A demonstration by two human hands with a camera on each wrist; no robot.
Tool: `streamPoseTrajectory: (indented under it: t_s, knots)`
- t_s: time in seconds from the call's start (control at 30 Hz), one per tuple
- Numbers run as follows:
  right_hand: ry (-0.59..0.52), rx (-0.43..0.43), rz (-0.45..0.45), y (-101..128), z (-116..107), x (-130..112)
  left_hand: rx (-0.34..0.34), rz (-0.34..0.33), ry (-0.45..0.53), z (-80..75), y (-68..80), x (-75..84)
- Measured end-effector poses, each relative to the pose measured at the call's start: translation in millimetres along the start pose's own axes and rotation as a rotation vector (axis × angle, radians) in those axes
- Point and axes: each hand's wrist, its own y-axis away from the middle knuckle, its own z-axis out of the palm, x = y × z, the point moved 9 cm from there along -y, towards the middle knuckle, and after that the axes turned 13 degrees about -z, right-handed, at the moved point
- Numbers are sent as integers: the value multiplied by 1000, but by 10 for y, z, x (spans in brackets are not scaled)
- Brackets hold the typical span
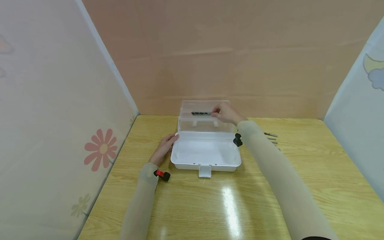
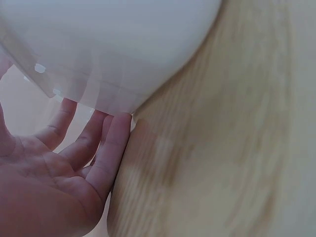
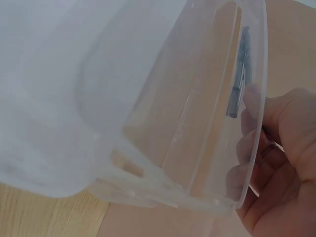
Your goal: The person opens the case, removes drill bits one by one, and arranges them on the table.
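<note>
A white plastic storage box [image 1: 207, 153] stands with its hinged top raised, clear tiered trays [image 1: 207, 125] behind the base. My left hand [image 1: 165, 146] holds the box's left side, a digit over the rim; in the left wrist view its fingers [image 2: 106, 153] meet the outer wall. Over the rear tray, my right hand [image 1: 225, 113] pinches the end of a dark twist drill bit [image 3: 248, 57]. Beside it another drill bit [image 3: 234, 108] shows through the clear wall in the right wrist view. That wall stands in front of the right fingertips.
Several more drill bits [image 1: 271, 135] lie on the wooden table [image 1: 309, 160] right of the box, partly behind the right forearm. A latch [image 1: 205, 171] hangs at the box's front. A brown backdrop [image 1: 255, 66] rises behind the table, with pale walls at both sides.
</note>
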Motion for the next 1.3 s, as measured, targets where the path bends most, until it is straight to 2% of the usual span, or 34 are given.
streamPoseTrajectory:
  t_s: [0.27,0.4,0.67,0.8,1.0,1.3]
  knots:
    - [-5,7,-17,48,-107,-44,2,8,3,-4,-2,2]
    - [0,5,-26,122,-184,-59,-10,12,-4,28,-16,12]
    - [2,58,-43,323,-366,-90,-17,9,-4,49,-33,29]
    - [-5,61,-36,468,-431,-39,-2,14,9,55,-45,32]
    - [-32,49,-35,794,-475,16,-16,21,-11,107,-45,13]
    - [17,74,-41,1137,-582,0,0,16,-20,17,-6,37]
